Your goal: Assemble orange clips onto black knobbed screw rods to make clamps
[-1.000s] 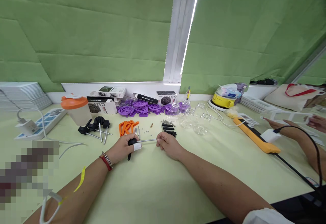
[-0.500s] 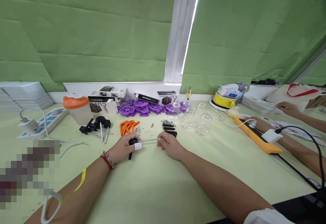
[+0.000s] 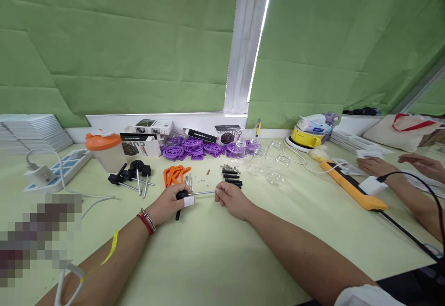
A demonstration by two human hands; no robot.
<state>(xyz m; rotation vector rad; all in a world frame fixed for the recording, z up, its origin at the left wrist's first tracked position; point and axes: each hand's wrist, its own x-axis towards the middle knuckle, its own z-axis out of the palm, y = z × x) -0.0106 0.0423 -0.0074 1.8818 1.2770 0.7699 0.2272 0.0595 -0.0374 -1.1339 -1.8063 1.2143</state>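
Note:
My left hand (image 3: 169,202) grips the black knob end (image 3: 180,195) of a part with a thin metal rod (image 3: 202,193); one finger wears white tape. My right hand (image 3: 231,197) pinches the rod's other end, so the rod lies level between both hands just above the table (image 3: 215,255). Right behind my hands lie orange plastic clips (image 3: 175,173), loose metal pins (image 3: 188,179) and several short black sleeves (image 3: 232,176).
Black knobs with rods (image 3: 134,174) lie left of the clips, near an orange-lidded shaker (image 3: 103,149) and a power strip (image 3: 64,164). Purple wheels (image 3: 193,148), boxes and clear jars (image 3: 266,163) line the back. A yellow tool (image 3: 352,186) and another person's hands (image 3: 373,166) are at right.
My hands have stayed on the rod with hardly any shift. The other person's hands at the right have moved over their papers.

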